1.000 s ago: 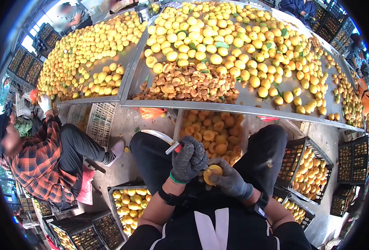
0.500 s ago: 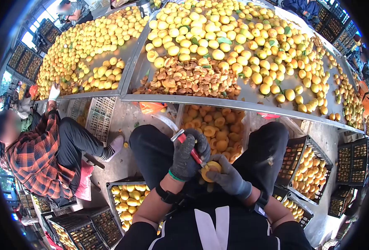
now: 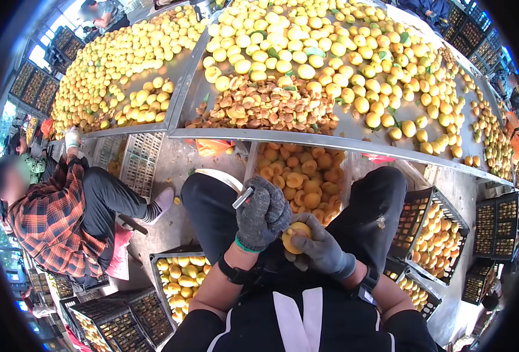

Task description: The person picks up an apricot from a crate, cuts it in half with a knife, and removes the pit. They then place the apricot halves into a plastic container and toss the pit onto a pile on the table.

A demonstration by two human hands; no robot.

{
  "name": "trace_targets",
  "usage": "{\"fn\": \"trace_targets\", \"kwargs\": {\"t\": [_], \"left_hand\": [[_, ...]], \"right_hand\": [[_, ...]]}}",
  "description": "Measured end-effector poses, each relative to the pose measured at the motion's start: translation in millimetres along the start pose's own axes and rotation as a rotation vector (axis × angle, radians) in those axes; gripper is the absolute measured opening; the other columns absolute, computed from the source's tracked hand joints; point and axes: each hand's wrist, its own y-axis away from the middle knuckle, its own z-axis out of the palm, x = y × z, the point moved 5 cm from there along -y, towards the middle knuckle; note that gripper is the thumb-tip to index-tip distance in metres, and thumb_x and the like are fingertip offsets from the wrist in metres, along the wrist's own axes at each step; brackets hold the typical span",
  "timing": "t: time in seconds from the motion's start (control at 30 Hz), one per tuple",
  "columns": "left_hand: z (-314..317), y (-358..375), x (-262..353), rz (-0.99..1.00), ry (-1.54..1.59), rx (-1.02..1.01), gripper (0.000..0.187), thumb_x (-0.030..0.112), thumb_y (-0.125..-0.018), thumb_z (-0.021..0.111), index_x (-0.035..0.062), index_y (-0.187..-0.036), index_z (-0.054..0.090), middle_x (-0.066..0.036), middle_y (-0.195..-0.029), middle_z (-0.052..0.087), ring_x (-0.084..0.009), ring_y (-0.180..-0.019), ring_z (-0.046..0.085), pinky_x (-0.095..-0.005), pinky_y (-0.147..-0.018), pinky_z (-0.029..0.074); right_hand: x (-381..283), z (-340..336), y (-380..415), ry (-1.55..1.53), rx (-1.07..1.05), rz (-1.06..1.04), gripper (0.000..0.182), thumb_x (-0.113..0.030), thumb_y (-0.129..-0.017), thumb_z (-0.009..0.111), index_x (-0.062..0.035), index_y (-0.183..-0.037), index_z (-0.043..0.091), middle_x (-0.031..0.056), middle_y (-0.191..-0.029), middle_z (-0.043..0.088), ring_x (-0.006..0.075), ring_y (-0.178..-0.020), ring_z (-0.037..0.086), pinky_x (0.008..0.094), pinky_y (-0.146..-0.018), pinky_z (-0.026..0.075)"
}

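My left hand [image 3: 263, 216], in a dark grey knit glove, is closed around a knife [image 3: 243, 198]. Only the metal butt end of the handle sticks out above the fist; the blade is hidden. Close beside it, my right hand [image 3: 321, 246] in a grey glove grips a yellow apricot [image 3: 289, 239] between thumb and fingers. Both hands are above my lap. Between my knees, under the table edge, a crate [image 3: 347, 182] holds many apricot halves.
A metal-edged table [image 3: 259, 135] bears whole apricots and a heap of brown apricot pits [image 3: 277, 108]. Apricot-filled crates stand at left [image 3: 154, 264] and right [image 3: 435, 196]. A seated person in a plaid shirt [image 3: 54, 217] works to my left.
My left hand has turned, so the knife's red handle and tip no longer show. The apricot has rotated slightly in my right hand. The seated person's gloved hand has shifted a little.
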Motion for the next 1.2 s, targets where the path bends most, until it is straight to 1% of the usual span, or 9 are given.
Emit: {"fn": "trace_targets", "kwargs": {"t": [0.13,0.23,0.3,0.4,0.5,0.83,1.03,1.1,1.2], "left_hand": [[1.4,0.9,-0.8,-0.016,0.018,0.008,0.017,0.028,-0.093,0.056,0.0149,-0.085,0.049,0.002,-0.056,0.036,-0.0083,-0.039,0.030,-0.0227,-0.036,0.028],[6.5,1.1,0.0,-0.018,0.086,-0.009,0.017,0.027,-0.093,0.056,0.0151,-0.084,0.048,0.001,-0.054,0.036,-0.0092,-0.038,0.030,-0.0233,-0.035,0.029],[8.7,2.2,-0.6,-0.042,0.095,0.042,0.019,0.028,-0.094,0.054,0.0140,-0.083,0.048,0.001,-0.054,0.036,-0.0099,-0.038,0.031,-0.0236,-0.035,0.029],[7.3,2.9,-4.2,-0.089,0.118,0.056,0.021,0.029,-0.095,0.052,0.0126,-0.082,0.050,0.001,-0.054,0.036,-0.0102,-0.037,0.031,-0.0238,-0.035,0.029],[9.4,2.1,-4.0,-0.105,0.114,0.144,0.024,0.030,-0.095,0.051,0.0114,-0.081,0.051,0.002,-0.054,0.037,-0.0100,-0.037,0.032,-0.0240,-0.035,0.028],[-7.6,-2.3,-14.6,-0.154,0.169,0.228,0.025,0.031,-0.095,0.051,0.0120,-0.079,0.052,0.004,-0.054,0.038,-0.0080,-0.037,0.031,-0.0228,-0.034,0.027],[-16.8,-0.8,-21.6,-0.232,0.207,0.227,0.026,0.033,-0.095,0.050,0.0124,-0.080,0.053,0.005,-0.054,0.036,-0.0078,-0.037,0.031,-0.0229,-0.034,0.026],[-18.1,-2.5,-26.9,-0.298,0.370,0.217,0.028,0.035,-0.095,0.050,0.0132,-0.079,0.053,0.005,-0.053,0.034,-0.0072,-0.037,0.031,-0.0224,-0.034,0.025],[-24.4,-7.1,-23.8,-0.219,0.202,0.331,0.029,0.036,-0.095,0.050,0.0142,-0.077,0.053,0.006,-0.054,0.032,-0.0066,-0.037,0.029,-0.0219,-0.035,0.024]], "right_hand": [[-4.9,6.3,2.8,0.033,-0.018,-0.004,0.037,-0.027,-0.095,0.053,-0.0101,-0.121,0.033,0.0062,-0.084,0.053,0.0091,-0.059,0.051,0.0185,-0.047,0.042],[-5.8,6.6,5.3,0.266,0.031,-0.075,0.038,-0.023,-0.094,0.054,-0.0081,-0.122,0.034,0.0064,-0.088,0.053,0.0109,-0.065,0.054,0.0208,-0.054,0.046],[-11.4,5.8,6.7,0.688,0.049,-0.469,0.039,-0.015,-0.092,0.057,-0.0056,-0.123,0.037,0.0088,-0.095,0.055,0.0170,-0.076,0.059,0.0267,-0.067,0.049],[-13.4,4.4,10.5,0.836,0.056,-0.588,0.043,-0.009,-0.088,0.060,-0.0035,-0.124,0.038,0.0128,-0.101,0.055,0.0254,-0.088,0.061,0.0318,-0.079,0.048],[-25.2,9.6,11.7,0.955,0.080,-0.778,0.043,-0.007,-0.086,0.062,-0.0036,-0.123,0.041,0.0161,-0.103,0.055,0.0321,-0.092,0.060,0.0333,-0.079,0.048],[-18.6,-2.9,4.3,0.925,0.000,-0.820,0.040,-0.005,-0.079,0.069,-0.0049,-0.113,0.048,0.0175,-0.105,0.054,0.0354,-0.091,0.059,0.0353,-0.078,0.048],[-18.8,-1.6,7.1,1.081,-0.069,-0.824,0.037,-0.006,-0.079,0.069,-0.0065,-0.108,0.047,0.0174,-0.104,0.054,0.0356,-0.089,0.059,0.0358,-0.077,0.048],[-15.3,-3.4,4.3,1.154,-0.072,-0.855,0.038,-0.006,-0.079,0.069,-0.0079,-0.110,0.046,0.0175,-0.104,0.054,0.0344,-0.087,0.059,0.0358,-0.073,0.049],[-16.8,-5.8,-2.4,0.971,-0.036,-0.829,0.037,-0.005,-0.082,0.066,-0.0093,-0.111,0.045,0.0140,-0.104,0.054,0.0285,-0.085,0.061,0.0338,-0.069,0.050]]}}
